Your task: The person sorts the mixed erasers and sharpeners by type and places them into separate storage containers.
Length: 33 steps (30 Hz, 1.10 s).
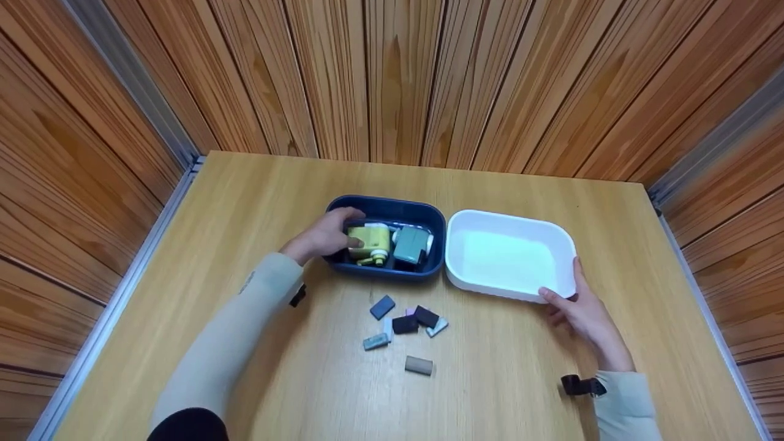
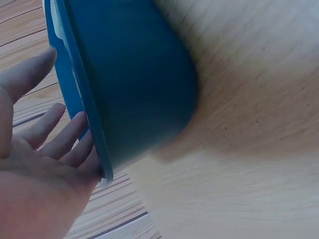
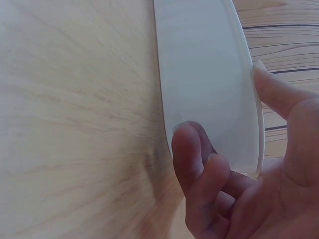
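My left hand (image 1: 327, 234) reaches over the left rim of a dark blue bin (image 1: 392, 275), with thumb and fingers spread apart. Its fingertips are right at a yellow boxy thing (image 1: 373, 237) with white parts, lying inside. Beside that sits a grey-green boxy thing (image 1: 411, 245). In the left wrist view, the fingers (image 2: 75, 127) extend past the bin's edge and the thumb stands apart. With my right hand (image 1: 582, 309) I grip the near right corner of a white bin (image 1: 508, 257). The thumb is at its rim and other fingers (image 3: 187, 149) curl against the outer wall.
In front of the bins, several small rectangular blocks lie on the wooden table (image 1: 490, 367), among them a blue-grey block (image 1: 383, 307) and a black block (image 1: 405, 324). A grey-brown cylinder (image 1: 419, 365) lies nearer. Wood-panelled walls (image 1: 398, 79) enclose the table's back and sides.
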### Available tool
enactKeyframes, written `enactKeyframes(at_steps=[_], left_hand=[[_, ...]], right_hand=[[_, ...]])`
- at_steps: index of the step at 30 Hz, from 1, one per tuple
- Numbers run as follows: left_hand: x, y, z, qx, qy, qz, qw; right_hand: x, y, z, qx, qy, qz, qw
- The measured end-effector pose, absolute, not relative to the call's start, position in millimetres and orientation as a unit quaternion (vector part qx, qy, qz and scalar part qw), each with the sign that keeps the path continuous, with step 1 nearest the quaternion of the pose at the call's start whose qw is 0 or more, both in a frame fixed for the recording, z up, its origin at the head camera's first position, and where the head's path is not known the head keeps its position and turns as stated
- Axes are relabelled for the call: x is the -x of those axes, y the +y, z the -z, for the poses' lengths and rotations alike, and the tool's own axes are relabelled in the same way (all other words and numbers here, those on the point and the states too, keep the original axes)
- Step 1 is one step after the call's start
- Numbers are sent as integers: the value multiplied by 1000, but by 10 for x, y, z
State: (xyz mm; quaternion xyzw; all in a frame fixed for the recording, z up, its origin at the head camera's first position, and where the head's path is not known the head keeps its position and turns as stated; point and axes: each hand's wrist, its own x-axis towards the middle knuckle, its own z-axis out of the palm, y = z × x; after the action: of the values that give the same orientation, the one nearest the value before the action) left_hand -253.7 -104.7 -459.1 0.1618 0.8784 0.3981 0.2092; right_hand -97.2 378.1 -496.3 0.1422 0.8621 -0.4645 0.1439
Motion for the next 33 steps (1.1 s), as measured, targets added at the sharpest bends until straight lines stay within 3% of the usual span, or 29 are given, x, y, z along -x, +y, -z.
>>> enactKeyframes(at_steps=[33], left_hand=[[2034, -1462, 4667, -124, 868, -473, 91]], right_hand=[[957, 3782, 4957, -137, 868, 454, 144]])
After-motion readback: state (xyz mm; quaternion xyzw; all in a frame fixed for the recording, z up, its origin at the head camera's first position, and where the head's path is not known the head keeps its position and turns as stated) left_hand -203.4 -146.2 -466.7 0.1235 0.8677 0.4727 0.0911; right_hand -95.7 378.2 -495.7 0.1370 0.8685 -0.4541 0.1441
